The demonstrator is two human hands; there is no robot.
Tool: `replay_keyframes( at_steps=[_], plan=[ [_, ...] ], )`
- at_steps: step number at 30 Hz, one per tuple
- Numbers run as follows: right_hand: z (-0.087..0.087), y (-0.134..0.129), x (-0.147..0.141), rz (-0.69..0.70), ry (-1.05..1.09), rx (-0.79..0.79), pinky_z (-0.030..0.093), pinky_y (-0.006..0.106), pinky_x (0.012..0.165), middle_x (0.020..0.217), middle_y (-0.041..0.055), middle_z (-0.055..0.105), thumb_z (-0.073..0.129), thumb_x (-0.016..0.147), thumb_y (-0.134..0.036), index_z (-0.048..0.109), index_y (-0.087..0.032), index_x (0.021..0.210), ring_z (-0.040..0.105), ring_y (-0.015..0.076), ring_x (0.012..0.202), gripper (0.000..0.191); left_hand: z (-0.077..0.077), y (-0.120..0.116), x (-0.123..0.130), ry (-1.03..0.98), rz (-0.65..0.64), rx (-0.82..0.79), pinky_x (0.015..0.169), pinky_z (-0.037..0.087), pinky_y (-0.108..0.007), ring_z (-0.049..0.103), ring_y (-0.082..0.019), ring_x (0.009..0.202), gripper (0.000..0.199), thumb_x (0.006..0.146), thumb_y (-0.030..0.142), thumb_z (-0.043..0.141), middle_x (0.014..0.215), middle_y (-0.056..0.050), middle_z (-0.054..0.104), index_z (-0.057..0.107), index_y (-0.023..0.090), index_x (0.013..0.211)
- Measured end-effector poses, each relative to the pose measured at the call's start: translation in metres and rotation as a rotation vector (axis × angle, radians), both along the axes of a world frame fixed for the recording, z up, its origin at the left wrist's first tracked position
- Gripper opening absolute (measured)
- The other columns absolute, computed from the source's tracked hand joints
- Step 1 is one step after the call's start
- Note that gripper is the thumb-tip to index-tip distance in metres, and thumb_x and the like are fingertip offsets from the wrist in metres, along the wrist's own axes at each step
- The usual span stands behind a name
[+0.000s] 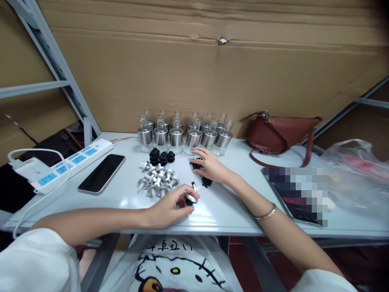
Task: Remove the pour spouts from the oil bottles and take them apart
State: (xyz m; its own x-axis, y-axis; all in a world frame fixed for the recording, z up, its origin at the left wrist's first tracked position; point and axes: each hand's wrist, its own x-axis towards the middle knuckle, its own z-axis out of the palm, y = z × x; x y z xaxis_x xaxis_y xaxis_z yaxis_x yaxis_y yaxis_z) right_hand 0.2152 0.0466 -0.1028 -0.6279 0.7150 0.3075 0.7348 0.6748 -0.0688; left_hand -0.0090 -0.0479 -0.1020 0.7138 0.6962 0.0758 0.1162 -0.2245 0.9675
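My left hand (pixel 168 207) pinches a bottle pourer (pixel 191 198) near the table's front edge. The pourer has a silver disc, a black rubber part below and a short stem with a black tip on top. My right hand (pixel 214 167) reaches over a pile of small black caps (pixel 207 182), fingers spread and partly covering them; whether a fingertip touches one, I cannot tell. Left of it lies a heap of silver pourer tops (pixel 158 180). Behind that heap are several black ribbed rubber stoppers (pixel 163 157).
Glass bottles with silver bands (pixel 176 137) stand in rows at the back. At left are a phone (pixel 102 173) and a power strip (pixel 73 164) with a white cable. A brown handbag (pixel 279 132), a pixelated flat item (pixel 294 196) and a plastic bag (pixel 358 178) lie at right.
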Motion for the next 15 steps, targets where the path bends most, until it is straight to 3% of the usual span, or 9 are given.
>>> replay_keyframes(
  at_steps=[8,15],
  plan=[
    [-0.0044,0.0027,-0.0029,0.041,0.07,-0.06,0.037,0.053,0.102,0.129,0.0155,0.051,0.068,0.079,-0.03,0.066,-0.017,0.103,0.036,0.0334,0.131,0.028,0.0006,0.0005,-0.0002,0.012,-0.002,-0.004,0.081,0.042,-0.032,0.052,-0.017,0.093,0.021,0.083,0.022,0.054,0.109,-0.006,0.053,0.049,0.018,0.103],
    [0.0,-0.0018,-0.0062,0.092,0.122,-0.208,0.034,0.052,0.104,0.13,0.0135,0.048,0.076,0.07,-0.037,0.066,-0.019,0.096,0.035,0.0327,0.13,0.033,-0.0039,0.0004,-0.0017,0.001,0.001,0.017,0.082,0.042,-0.032,0.052,-0.019,0.097,0.022,0.084,0.023,0.055,0.108,-0.006,0.054,0.05,0.02,0.105]
  ],
)
